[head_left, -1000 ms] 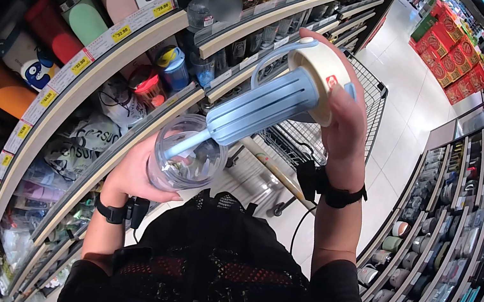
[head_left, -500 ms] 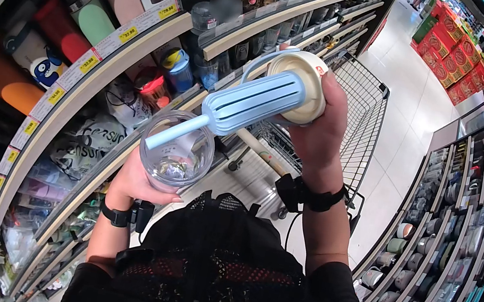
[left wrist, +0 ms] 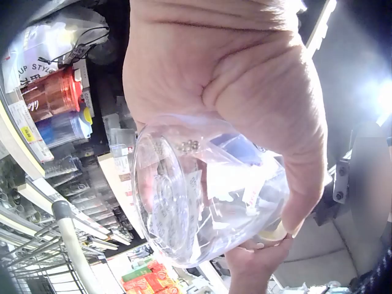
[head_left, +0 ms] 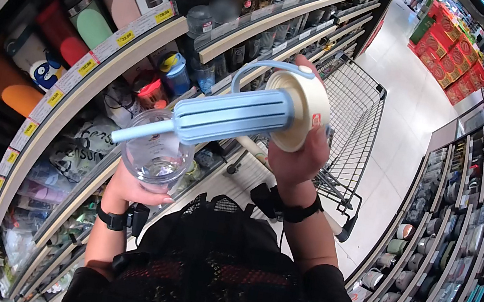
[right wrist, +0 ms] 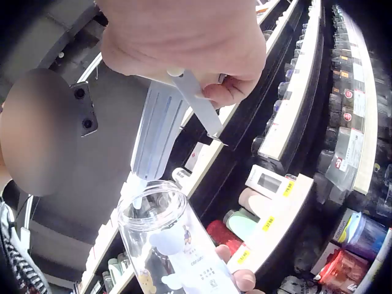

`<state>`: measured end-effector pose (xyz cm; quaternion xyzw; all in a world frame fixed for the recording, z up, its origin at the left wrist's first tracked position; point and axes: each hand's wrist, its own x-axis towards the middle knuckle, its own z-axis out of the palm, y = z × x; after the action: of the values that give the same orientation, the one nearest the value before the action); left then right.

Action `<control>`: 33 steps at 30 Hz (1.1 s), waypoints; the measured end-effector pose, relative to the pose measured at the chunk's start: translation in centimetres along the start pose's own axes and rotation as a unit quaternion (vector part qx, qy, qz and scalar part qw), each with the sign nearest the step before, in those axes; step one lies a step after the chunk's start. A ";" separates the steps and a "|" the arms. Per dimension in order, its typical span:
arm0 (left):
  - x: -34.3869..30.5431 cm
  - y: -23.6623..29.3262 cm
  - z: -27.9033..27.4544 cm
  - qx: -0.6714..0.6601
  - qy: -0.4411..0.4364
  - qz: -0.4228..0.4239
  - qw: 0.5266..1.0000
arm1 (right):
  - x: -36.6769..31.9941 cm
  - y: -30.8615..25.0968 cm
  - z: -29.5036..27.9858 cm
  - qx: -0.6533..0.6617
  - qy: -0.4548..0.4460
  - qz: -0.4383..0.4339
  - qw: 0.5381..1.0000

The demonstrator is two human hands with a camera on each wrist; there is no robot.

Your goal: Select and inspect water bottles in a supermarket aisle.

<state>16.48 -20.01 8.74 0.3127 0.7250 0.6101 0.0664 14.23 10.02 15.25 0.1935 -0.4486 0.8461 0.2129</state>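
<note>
My left hand (head_left: 135, 189) grips a clear drinking bottle (head_left: 164, 170) around its side, mouth upward and uncapped. Small cartoon prints and lettering mark the bottle wall (right wrist: 193, 260) in the right wrist view. My right hand (head_left: 298, 161) holds a cream lid (head_left: 308, 112) with a pale blue carry loop (head_left: 254, 66). From the lid's underside extends a light blue slotted tube (head_left: 229, 115), ending in a thinner straw-like stem (head_left: 142, 132). The tube lies slanted, nearly level, and its stem overlaps the bottle's mouth in the head view. Part of the left fingers is behind the bottle.
Shelves with cups, boxed bottles and yellow price tags (head_left: 126, 37) curve along the left. A shopping cart (head_left: 351, 118) stands ahead, beyond the right hand. More stocked shelves (head_left: 432, 249) line the right side, and red boxes (head_left: 447, 54) are stacked farther down the aisle.
The bottle has shifted left in my left hand. My right hand has come lower, and the lid's tube has swung more level, its stem tip now farther left across the bottle's mouth.
</note>
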 end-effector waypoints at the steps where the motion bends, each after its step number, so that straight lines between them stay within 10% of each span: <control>1: -0.1 0.0 0.1 -0.008 0.016 -0.009 1.000 | -0.1 0.0 -0.2 -0.002 -0.014 -0.010 1.000; 33: 1.4 0.0 1.1 -0.028 0.037 0.012 0.999 | -0.3 -0.3 -1.5 -0.043 0.040 -0.053 0.997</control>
<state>15.89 -18.29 8.91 0.2962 0.7061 0.6419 0.0409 14.46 11.39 14.50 0.1737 -0.4646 0.8209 0.2830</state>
